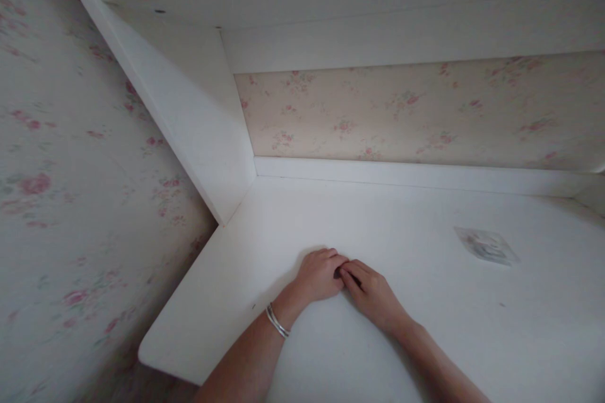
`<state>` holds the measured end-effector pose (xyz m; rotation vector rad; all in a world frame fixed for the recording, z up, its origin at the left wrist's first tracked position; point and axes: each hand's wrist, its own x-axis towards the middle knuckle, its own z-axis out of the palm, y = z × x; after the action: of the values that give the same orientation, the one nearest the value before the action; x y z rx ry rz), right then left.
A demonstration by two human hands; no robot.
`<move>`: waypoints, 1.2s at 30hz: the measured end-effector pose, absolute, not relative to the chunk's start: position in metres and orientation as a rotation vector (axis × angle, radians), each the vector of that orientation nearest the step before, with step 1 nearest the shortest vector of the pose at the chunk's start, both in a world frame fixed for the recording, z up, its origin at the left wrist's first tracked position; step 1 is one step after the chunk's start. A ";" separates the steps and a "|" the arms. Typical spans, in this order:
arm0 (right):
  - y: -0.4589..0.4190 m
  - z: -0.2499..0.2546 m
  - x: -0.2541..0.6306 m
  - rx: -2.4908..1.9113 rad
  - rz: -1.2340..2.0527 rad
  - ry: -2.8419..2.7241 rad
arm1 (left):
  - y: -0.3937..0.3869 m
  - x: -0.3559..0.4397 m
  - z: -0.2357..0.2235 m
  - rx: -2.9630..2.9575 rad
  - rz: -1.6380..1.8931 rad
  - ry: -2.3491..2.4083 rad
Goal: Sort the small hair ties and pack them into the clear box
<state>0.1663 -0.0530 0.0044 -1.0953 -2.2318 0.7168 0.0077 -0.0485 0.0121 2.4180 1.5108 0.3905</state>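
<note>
My left hand (pixel 322 274), with silver bangles on its wrist, rests on the white desk (pixel 340 352) with its fingers curled closed. My right hand (pixel 371 293) meets it from the right, its thumb and fingers pinched together at the left hand's fingertips. A small dark spot (pixel 337 272) shows between the two hands; whether it is an object or shadow I cannot tell. Whatever the fingers hold is hidden. Farther right on the desk lies a small clear plastic bag (pixel 486 245) with something greyish inside, apart from both hands.
A white side panel (pixel 189 107) rises at the desk's back left, and a white shelf (pixel 378 6) overhangs the back. Floral wallpaper (pixel 345 119) covers the wall behind. The desk's rounded corner (pixel 144 352) is at the near left.
</note>
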 end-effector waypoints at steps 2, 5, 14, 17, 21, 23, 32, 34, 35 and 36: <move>-0.053 0.004 0.167 -1.093 0.712 -2.233 | -0.049 0.007 0.012 2.437 0.406 1.503; -0.054 0.004 0.167 -1.098 0.700 -2.234 | -0.049 0.006 0.011 2.461 0.423 1.497; -0.053 0.005 0.167 -1.105 0.680 -2.261 | -0.048 0.006 0.010 2.452 0.432 1.499; -0.053 0.004 0.167 -1.109 0.673 -2.252 | -0.049 0.007 0.011 2.446 0.419 1.509; -0.054 0.004 0.167 -1.096 0.684 -2.231 | -0.049 0.008 0.013 2.428 0.410 1.513; -0.054 0.004 0.168 -1.064 0.678 -2.220 | -0.049 0.008 0.013 2.426 0.419 1.515; -0.013 -0.001 0.242 -1.598 0.119 -1.794 | -0.048 0.007 0.009 2.390 0.508 1.525; -0.003 -0.002 0.270 -1.745 -0.083 -1.699 | -0.048 0.007 0.009 2.384 0.513 1.516; 0.000 -0.003 0.284 -1.849 -0.183 -1.613 | -0.048 0.007 0.009 2.381 0.516 1.512; 0.003 -0.004 0.297 -1.946 -0.262 -1.523 | -0.048 0.007 0.010 2.378 0.518 1.510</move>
<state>0.2967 0.0028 -0.0041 -1.9459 -1.5229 -0.2619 0.0070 -0.0480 0.0096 2.3781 1.5101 0.5182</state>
